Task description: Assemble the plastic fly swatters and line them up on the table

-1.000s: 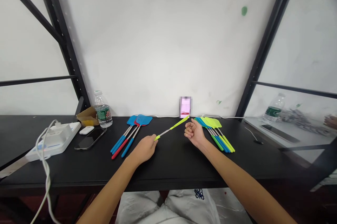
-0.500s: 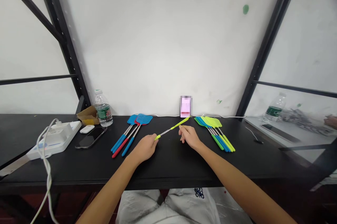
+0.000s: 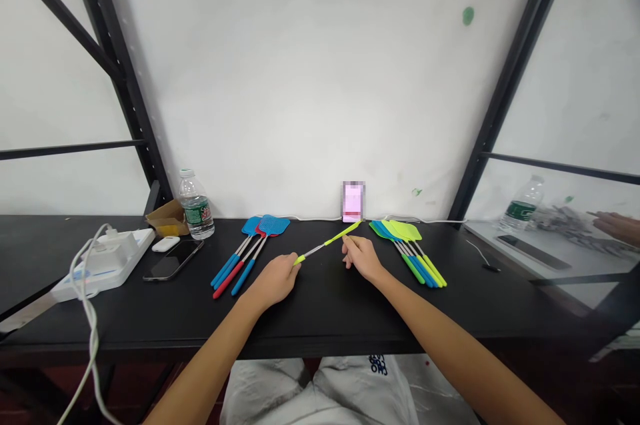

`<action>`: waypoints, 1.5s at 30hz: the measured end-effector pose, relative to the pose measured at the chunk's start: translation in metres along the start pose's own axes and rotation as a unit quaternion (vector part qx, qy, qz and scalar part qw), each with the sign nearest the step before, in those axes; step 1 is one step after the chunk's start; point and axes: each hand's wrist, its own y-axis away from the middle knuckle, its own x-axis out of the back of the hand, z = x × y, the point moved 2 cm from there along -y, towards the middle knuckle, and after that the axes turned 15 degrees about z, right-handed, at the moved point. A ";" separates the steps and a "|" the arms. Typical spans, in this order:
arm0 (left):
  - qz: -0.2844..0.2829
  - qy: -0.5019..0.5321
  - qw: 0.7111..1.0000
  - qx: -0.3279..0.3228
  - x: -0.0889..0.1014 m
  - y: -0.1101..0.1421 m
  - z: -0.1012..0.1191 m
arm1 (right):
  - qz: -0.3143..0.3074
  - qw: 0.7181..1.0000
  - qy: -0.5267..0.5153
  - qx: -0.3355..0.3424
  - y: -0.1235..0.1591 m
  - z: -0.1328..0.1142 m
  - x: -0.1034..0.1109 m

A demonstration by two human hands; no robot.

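A black bench (image 3: 320, 318) seen from above, against a white wall. Near its middle, a yellow-green telescopic fly swatter (image 3: 315, 250) slants from lower left to upper right, its handle towards the near edge and its head, seen nearly edge-on, towards the far edge.

The person's left hand (image 3: 277, 280) is closed round the handle. The right hand (image 3: 363, 258) has its fingers curled and its thumb and forefinger close together at the lower side of the swatter's head; whether they pinch it or only rest beside it, I cannot tell.

The step in hand looks like steadying this one swatter between two hands. As a judgement, any shift from here calls for a firm hold on the handle and care with the tip, which is near the upright phone (image 3: 353, 202) at the far edge.

To the left lies a fanned group of blue and red swatters (image 3: 243, 278), handles towards the near edge. To the right lies another group, of green, blue and yellow-green swatters (image 3: 434, 271).

Towards the left end are a water bottle (image 3: 199, 213), an open cardboard box (image 3: 167, 217), a white case (image 3: 165, 244), a dark phone (image 3: 173, 262) and a white power strip (image 3: 127, 256). Beyond the right end, another person's hand (image 3: 619, 228) shows.
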 end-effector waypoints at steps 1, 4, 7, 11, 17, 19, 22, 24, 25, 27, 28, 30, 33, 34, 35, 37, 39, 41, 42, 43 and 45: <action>0.001 0.000 1.000 -0.001 0.000 0.000 0.000 | 0.001 1.000 -0.008 -0.001 0.000 0.001 -0.001; 0.003 -0.002 1.000 -0.005 -0.001 0.000 0.000 | -0.001 1.000 -0.021 -0.001 0.001 0.001 -0.002; 0.002 -0.005 1.000 -0.004 -0.001 0.000 0.000 | -0.009 1.000 -0.024 0.006 0.002 0.000 -0.003; 0.001 -0.006 1.000 -0.002 -0.001 0.000 0.000 | -0.016 1.000 -0.023 0.013 0.003 -0.002 -0.003; 0.000 -0.007 1.000 0.006 -0.001 0.000 -0.001 | -0.014 1.000 -0.015 0.009 0.003 0.000 -0.004; 0.000 -0.006 1.000 0.006 0.000 0.000 0.000 | -0.011 1.000 -0.020 0.002 0.002 0.001 -0.005; -0.002 -0.005 1.000 0.012 0.002 0.000 0.002 | -0.006 1.000 -0.012 -0.004 0.000 0.004 -0.005; -0.003 -0.002 1.000 0.014 0.002 0.000 0.002 | 0.002 1.000 0.011 -0.001 -0.002 0.006 -0.003; -0.003 -0.001 1.000 0.014 0.002 0.000 0.002 | 0.007 1.000 0.028 0.000 -0.003 0.007 -0.002; -0.003 -0.001 1.000 0.011 0.001 0.000 0.001 | 0.018 0.998 0.068 0.001 -0.006 0.009 0.001; -0.003 -0.002 1.000 0.009 0.001 0.000 0.001 | 0.022 0.996 0.086 0.000 -0.007 0.010 0.002; -0.001 -0.004 1.000 0.005 0.000 0.000 -0.001 | 0.026 0.993 0.111 -0.005 -0.009 0.012 0.004; 0.001 -0.005 1.000 0.005 -0.001 0.000 -0.001 | 0.024 0.993 0.111 -0.015 -0.011 0.013 0.005; 0.000 -0.006 1.000 0.006 -0.001 0.000 -0.001 | 0.018 0.994 0.102 -0.016 -0.011 0.013 0.004; -0.001 -0.006 1.000 0.007 0.000 0.000 0.000 | 0.009 0.996 0.091 -0.018 -0.010 0.013 0.003; -0.003 -0.004 1.000 0.009 0.000 0.000 0.001 | -0.017 0.998 0.065 -0.019 -0.008 0.013 0.001; -0.004 -0.001 1.000 0.009 0.001 0.000 0.002 | -0.040 0.998 0.039 -0.020 -0.006 0.011 -0.002; -0.004 0.002 1.000 0.008 0.002 0.000 0.002 | -0.048 0.998 0.024 -0.018 -0.003 0.009 -0.005; -0.003 0.004 1.000 0.008 0.003 0.000 0.002 | -0.045 0.999 0.020 -0.016 -0.002 0.007 -0.006; -0.003 0.007 1.000 0.008 0.003 0.000 0.002 | -0.040 0.999 0.017 -0.014 -0.001 0.005 -0.007; -0.005 0.020 1.000 0.009 0.004 0.000 0.004 | -0.029 1.000 0.008 -0.007 0.000 0.002 -0.009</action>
